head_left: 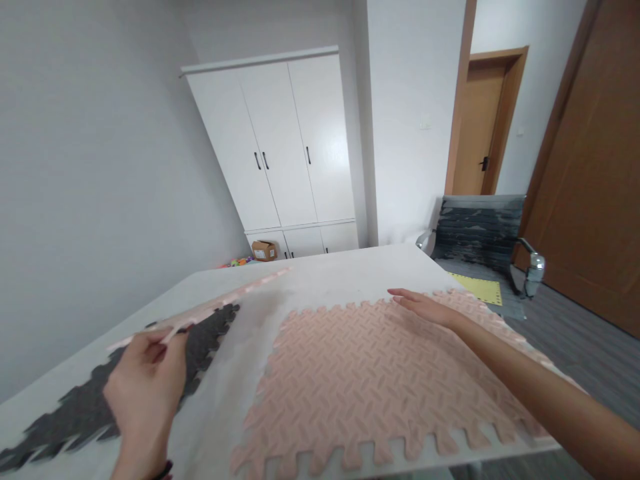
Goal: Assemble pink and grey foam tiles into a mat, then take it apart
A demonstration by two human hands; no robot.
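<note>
Pink and tooth-edged, the large mat (370, 373) lies flat on the worktop (345, 277) before you, its near teeth by the close edge. At your left wrist sits a black band (164, 471); that left hand (147, 377) is closed, thumb and fingers pinching a thin pink strip (240, 291), which slants away along the far side of a dark mat (85, 400) with toothed edges. Your right hand (420, 310) is spread flat with nothing in its grip, fingers over the pink mat's far edge; whether it touches, you cannot tell. Beyond the worktop's right side, a yellow sheet (477, 290) lies on the seat of a dark chair (480, 227). Past the far edge stand a box (264, 251) and a white wardrobe (280, 133); farther right is a wooden door (477, 120).
</note>
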